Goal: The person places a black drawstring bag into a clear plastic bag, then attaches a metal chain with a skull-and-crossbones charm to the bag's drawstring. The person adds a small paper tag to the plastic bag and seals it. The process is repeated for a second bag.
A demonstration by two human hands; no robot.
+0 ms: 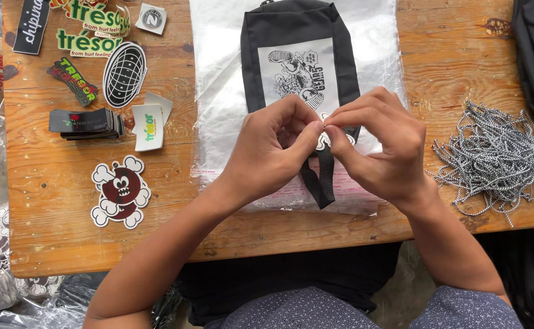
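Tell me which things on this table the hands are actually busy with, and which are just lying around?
In use: left hand and right hand, fingertips pinched together over the black pouch; its black strap; the clear plastic bag beneath.

Lying about: pile of black-and-white cords, skull-and-bones sticker, globe sticker, stack of black labels.
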